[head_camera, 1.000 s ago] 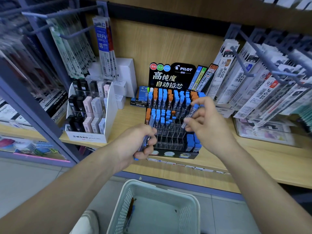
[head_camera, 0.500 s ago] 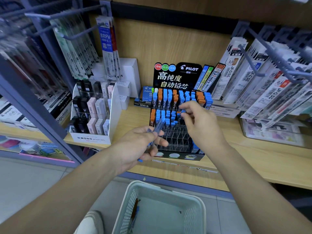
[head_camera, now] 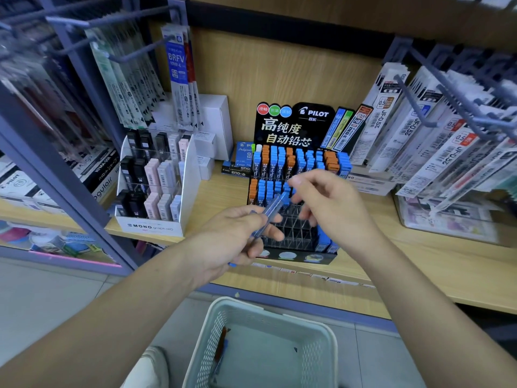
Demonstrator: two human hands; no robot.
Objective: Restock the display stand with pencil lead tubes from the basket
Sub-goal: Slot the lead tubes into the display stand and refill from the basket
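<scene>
From the head camera, the left hand is clamped on a clear, blue-capped pencil lead tube. It is held slanted with the cap toward the display stand, probably as a ready supply kept close to the slots; whether the fist holds more than one I cannot tell. The right hand hovers just over the stand beside that cap, fingers loosely bent and apart. Nothing is seen between them, though the tips are blurred; it looks placed to take the tube across. The stand sits on the wooden shelf: its back rows are packed with blue- and orange-capped tubes, while most of the front grid cells are bare. On the floor below, the basket holds only a few tubes against its left wall.
</scene>
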